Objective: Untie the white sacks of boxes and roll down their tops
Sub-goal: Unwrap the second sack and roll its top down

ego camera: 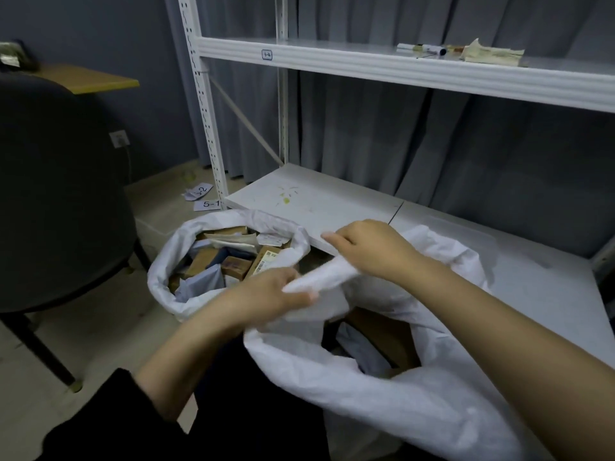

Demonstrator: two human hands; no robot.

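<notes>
Head view: at lower right of the frame, the near white sack (416, 404) stands open. Both hands grip a twisted strip of its top edge at centre, the left hand (273, 296) pinching one end, the right hand (372, 251) curled round the other. Left of centre, a second sack (166, 274), top rolled down, shows boxes (233, 261).

Take the white shelving rack (206, 104) as your landmark: on its upper shelf you see a marker (422, 49) beside yellowed papers (492, 54); left of it stand a dark chair (56, 194) and paper labels (203, 196) on the floor.
</notes>
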